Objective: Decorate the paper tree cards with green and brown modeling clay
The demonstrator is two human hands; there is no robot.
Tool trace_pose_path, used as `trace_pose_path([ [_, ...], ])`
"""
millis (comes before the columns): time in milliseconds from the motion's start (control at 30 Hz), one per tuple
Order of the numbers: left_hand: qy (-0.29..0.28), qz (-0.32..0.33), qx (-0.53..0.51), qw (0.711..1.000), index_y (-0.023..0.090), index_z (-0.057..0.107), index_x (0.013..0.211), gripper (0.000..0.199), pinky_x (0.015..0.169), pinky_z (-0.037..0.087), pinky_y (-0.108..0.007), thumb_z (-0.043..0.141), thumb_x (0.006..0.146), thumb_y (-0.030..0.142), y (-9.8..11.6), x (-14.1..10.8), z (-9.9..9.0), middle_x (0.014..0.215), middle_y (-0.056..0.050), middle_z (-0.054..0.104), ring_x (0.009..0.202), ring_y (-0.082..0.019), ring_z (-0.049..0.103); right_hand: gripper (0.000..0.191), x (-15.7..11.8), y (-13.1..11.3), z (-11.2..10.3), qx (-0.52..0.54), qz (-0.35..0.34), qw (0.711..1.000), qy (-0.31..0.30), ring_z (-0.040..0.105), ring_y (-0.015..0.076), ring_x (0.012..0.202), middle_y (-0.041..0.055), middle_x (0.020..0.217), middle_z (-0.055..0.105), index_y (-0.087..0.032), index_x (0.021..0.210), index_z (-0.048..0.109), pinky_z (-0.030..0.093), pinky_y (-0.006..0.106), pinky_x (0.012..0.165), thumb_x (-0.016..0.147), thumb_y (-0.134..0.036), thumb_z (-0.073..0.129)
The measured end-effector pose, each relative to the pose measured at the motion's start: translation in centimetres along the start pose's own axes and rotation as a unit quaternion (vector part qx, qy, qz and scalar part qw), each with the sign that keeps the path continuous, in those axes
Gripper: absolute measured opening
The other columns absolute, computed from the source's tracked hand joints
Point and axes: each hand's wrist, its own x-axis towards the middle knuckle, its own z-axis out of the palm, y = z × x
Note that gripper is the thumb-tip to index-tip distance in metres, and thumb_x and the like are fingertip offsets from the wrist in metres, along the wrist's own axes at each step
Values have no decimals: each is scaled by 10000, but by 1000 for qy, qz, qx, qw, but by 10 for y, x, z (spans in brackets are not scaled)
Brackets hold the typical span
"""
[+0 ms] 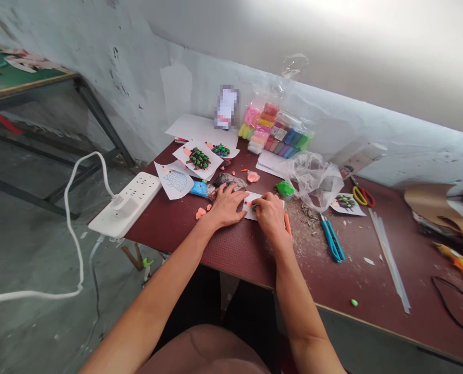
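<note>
My left hand lies on the dark red table with its fingers spread, the thumb side near the left edge of a small white card. On this card sits a small clay hedgehog, mostly covered by my right hand. The fingers of that hand are pinched together at the hedgehog; what is between them is hidden. An orange stick-like tool lies beside the right wrist. Dark clay in clear wrap and a blue clay packet are by my left fingertips. Pink clay lumps lie left of my wrist.
A green clay lump, plastic bag, seeds, blue cutter and scissors lie to the right. Finished hedgehog cards and packs of coloured clay are at the back. A power strip juts out at left.
</note>
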Motion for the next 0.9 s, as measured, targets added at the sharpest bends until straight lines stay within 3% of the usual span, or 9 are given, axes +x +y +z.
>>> trace_pose_path([
  [267, 11, 11, -10, 1000, 196, 616, 1347, 519, 1215, 215, -575, 640, 840, 309, -1, 0, -1, 1393, -93, 649, 1406, -332, 448, 385, 3, 22, 1, 52, 48, 991, 113, 577, 251, 962, 133, 1007, 678, -151, 1082, 785, 416, 355, 867, 892, -114, 453],
  [433, 19, 14, -16, 1000, 221, 636, 1318, 500, 1218, 219, -571, 659, 828, 319, -2, 0, 0, 1353, -84, 672, 1395, -331, 462, 401, 4, 38, -2, 50, 106, 984, 131, 605, 265, 952, 153, 1015, 701, -125, 1121, 774, 441, 362, 869, 893, -145, 446],
  [733, 11, 5, -15, 1000, 209, 643, 1310, 491, 1228, 197, -587, 648, 827, 300, -1, -2, -1, 1357, -89, 670, 1391, -333, 464, 430, 0, 56, -10, -4, 196, 978, 70, 644, 267, 994, 178, 1092, 734, -126, 1196, 753, 450, 352, 905, 944, -150, 406],
  [900, 19, -4, -18, 1000, 220, 657, 1293, 475, 1229, 198, -587, 646, 823, 285, -1, -2, -1, 1358, -91, 673, 1392, -330, 472, 451, -2, 59, -8, -36, 194, 980, 21, 656, 291, 1042, 204, 1139, 731, -117, 1245, 734, 438, 360, 917, 943, -107, 398],
])
